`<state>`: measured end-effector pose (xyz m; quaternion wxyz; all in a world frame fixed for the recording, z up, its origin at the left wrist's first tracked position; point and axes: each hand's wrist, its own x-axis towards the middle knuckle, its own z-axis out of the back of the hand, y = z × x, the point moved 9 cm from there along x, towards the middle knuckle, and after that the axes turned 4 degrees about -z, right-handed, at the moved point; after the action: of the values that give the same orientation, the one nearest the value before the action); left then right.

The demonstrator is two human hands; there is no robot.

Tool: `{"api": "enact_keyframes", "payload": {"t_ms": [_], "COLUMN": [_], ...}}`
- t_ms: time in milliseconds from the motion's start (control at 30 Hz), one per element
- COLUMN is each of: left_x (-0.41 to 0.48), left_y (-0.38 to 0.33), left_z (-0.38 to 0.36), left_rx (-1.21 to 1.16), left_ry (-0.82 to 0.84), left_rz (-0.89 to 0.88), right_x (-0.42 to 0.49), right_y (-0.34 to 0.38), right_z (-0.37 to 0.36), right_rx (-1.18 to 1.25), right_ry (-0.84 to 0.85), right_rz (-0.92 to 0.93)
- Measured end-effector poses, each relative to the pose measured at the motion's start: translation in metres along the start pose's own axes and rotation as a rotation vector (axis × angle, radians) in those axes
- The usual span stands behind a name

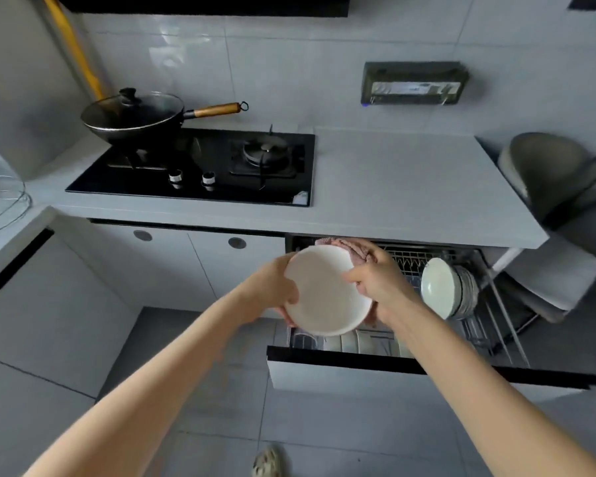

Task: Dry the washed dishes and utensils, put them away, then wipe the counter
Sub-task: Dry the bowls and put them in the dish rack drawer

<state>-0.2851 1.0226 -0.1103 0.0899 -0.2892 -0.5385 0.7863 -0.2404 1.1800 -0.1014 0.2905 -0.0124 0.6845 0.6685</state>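
Head camera, looking down: two bare arms reached forward over an open drawer [341, 376]. Between the hands was a white bowl [327, 290], tilted so its inside faced the camera.

The left hand [276, 287] gripped the bowl's left rim, with the thumb over the edge and the fingers curled behind. The right hand [375, 280] clasped the right rim with its thumb on the inner edge. Its fingers held a pink cloth [344, 246] bunched against the back of the bowl. The cloth showed above that hand and a little below it.

Directly beneath the hands, the drawer stood pulled out from under the counter [393, 187], with a wire rack [410, 259] inside. Just right of the right hand, a stack [441, 287] of bowls stood on edge in the rack, pale insides turned toward the hands. Below the held bowl, nearer the person, a row of plates [350, 340] stood upright behind the drawer front.

The pale counter ran beyond the hands. Beyond and left of the left hand, a black gas hob [193, 166] was set into it. A wok [131, 130] with a glass lid [135, 110] and a wooden handle sat on the hob's left burner.

A dark box [413, 82] hung on the wall beyond the right hand. A grey chair [558, 173] stood well to that hand's right. Two closed cabinet doors [193, 266] lay left of the left hand. Near the person, between the forearms, the toe of a shoe [267, 461] showed on the grey tiled floor [324, 425].
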Motion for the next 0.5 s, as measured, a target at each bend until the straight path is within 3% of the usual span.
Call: {"api": "enact_keyframes", "payload": {"t_ms": [33,133,233,300,433,500], "left_x": [0.008,0.009,0.018,0.05,0.135,0.157], "left_y": [0.001,0.023,0.036,0.02,-0.02,-0.025], "left_z": [-0.002,-0.021,-0.066,-0.062,-0.046,-0.054], "left_rx": [-0.021,-0.152,-0.607,-0.533,-0.114,0.082], "left_ry": [-0.047,-0.452,-0.469,-0.341,0.18,0.434], "left_rz": [-0.028,-0.077,-0.109,-0.14,-0.123,-0.072], "right_x": [0.006,0.023,0.036,0.055,0.099,0.116], "right_y": [-0.002,-0.018,-0.044,-0.051,-0.032,-0.025], "right_z": [0.006,0.019,0.024,0.038,0.055,0.055], "right_rx": [0.043,0.344,0.525,0.444,0.21,0.081], "right_ry": [-0.043,-0.204,-0.274,-0.256,0.001,0.027], "right_rz": [0.002,0.019,-0.029,-0.106,-0.197,-0.232]}}
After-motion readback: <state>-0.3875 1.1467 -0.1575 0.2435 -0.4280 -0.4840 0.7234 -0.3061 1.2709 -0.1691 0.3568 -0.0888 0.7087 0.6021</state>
